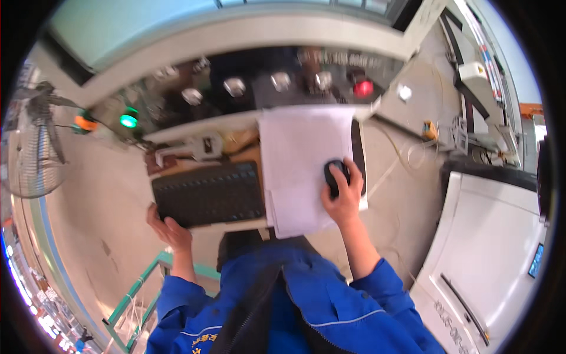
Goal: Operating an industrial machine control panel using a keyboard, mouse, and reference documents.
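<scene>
Two hands in view. Right hand (348, 194) half-curled over one black, rounded mouse (330, 174), which rests on overlapping white paper sheets (295, 159); sheet count unclear. Left hand (171, 231) loosely bent at the lower left corner of one black, rectangular keyboard (209, 194); cannot tell whether it grips anything. All on one pale counter (239, 225). Beyond: one dark, glossy panel (257, 68), at least four silver round knobs (234, 87), one red round button (363, 88).

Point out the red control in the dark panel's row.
The red button at the row's right end; its colour sets it apart from the silvery controls to its left.
</scene>
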{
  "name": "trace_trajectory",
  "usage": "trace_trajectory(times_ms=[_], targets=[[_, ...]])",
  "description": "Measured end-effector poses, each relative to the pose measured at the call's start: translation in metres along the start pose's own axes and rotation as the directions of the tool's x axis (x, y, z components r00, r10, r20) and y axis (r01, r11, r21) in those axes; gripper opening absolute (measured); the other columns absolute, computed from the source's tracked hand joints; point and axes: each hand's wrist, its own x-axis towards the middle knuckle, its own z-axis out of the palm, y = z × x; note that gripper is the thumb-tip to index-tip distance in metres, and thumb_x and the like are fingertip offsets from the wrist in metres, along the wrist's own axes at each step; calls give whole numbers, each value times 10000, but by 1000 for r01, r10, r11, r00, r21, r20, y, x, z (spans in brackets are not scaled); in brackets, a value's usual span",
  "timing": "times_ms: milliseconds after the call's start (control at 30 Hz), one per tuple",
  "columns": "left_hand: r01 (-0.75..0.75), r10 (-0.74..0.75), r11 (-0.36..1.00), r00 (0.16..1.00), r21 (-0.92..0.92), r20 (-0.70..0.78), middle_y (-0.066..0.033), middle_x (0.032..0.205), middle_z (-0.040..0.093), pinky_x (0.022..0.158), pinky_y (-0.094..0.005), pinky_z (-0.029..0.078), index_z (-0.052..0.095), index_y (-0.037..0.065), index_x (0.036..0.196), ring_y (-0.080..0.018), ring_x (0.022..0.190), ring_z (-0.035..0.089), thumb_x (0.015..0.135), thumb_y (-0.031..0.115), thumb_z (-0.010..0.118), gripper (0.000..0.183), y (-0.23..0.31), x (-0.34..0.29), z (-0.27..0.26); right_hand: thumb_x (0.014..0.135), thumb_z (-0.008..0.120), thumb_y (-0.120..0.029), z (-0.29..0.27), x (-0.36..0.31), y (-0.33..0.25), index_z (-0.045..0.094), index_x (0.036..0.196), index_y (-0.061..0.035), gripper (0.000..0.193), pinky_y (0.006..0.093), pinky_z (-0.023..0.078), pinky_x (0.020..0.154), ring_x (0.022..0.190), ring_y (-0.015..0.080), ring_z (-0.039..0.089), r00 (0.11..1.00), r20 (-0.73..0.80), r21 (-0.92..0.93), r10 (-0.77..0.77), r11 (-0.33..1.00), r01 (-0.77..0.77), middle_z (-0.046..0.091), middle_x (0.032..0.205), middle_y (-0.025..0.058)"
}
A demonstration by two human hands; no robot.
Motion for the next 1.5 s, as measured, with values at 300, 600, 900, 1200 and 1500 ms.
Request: trace_trajectory(times_ms=[300, 600, 900, 1200, 1500], targets=[[-42, 43, 999, 999, 34, -25, -251, 1393, 571, 1087, -519, 421, 550, -28, 1363, -454, 1267, 556, 1102, 359, 471, 473, 13, 9, -9, 775, 789, -99, -5, 0, -9, 709, 1274, -162, 509, 533, 448, 1066, 1278, 439, 541, 1000, -7, 3, 26, 1000, -25, 513, 1486, 218], [35, -34, 999, 995, -5, 94, -245, 1487, 492, 1157, -547, 343, 525, -14, 1394, -450, 1360, 470, 1026, 279, 580, 474, 16, 8, -19, 775, 785, -97, 1, -5, -5, 713, 1265, -158, 499, 530, 440, 1087, 1317, 437, 524, 998, -62, 4, 2, 1000, -2, 508, 1492, 216], [-227, 190, 971, 924, 75, 331, -250, 1544, 430, 1209, -576, 277, 503, -3, 1443, -456, 1415, 393, 913, 202, 701, 601, 87, -6, -38, 777, 777, -82, 0, -4, -5, 709, 1271, -151, 503, 533, 436, 1095, 1324, 438, 518, 999, -36, 4, -1, 1000, 2, 506, 1494, 216], [-265, 210, 961, 885, 77, 415, -247, 1572, 410, 1231, -588, 251, 496, 11, 1461, -460, 1442, 380, 915, 233, 716, 629, 106, -10, -35, 781, 773, -84, 1, -6, -4, 713, 1271, -145, 497, 526, 437, 1098, 1324, 437, 516, 999, -50, -1, 3, 1000, -3, 503, 1497, 212], [-284, 200, 952, 859, 114, 471, -243, 1603, 394, 1238, -602, 245, 478, 34, 1509, -469, 1440, 396, 931, 282, 714, 672, 94, 4, -33, 779, 766, -100, 1, -1, -7, 716, 1270, -141, 495, 530, 436, 1108, 1321, 441, 518, 998, -58, -10, 3, 1000, -4, 502, 1494, 218]])
